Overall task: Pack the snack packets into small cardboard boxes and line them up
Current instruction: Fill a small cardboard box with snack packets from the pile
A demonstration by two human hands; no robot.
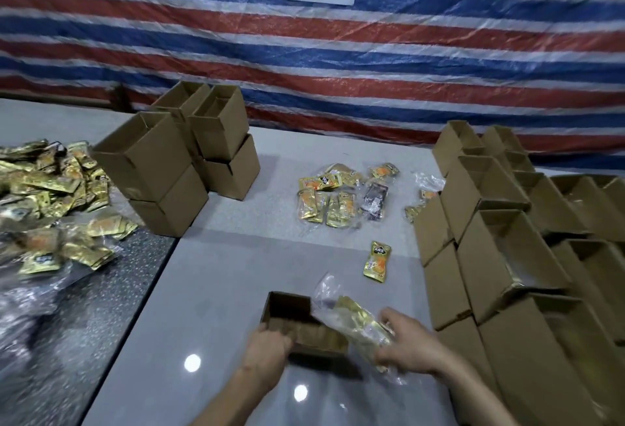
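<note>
A small open cardboard box (291, 310) sits on the grey table in front of me. My left hand (267, 346) grips its near left rim. My right hand (411, 341) holds a clear plastic bag of gold snack packets (355, 320) over the box's right side, partly inside it. A single gold packet (377, 261) lies just beyond the box. Several more loose packets (333, 197) lie scattered at the table's middle.
Stacked open boxes (176, 161) stand at the back left. Rows of open boxes (507, 249) are stacked along the right edge. A large heap of gold packets (50, 202) covers the left table. A striped tarp (338, 63) hangs behind.
</note>
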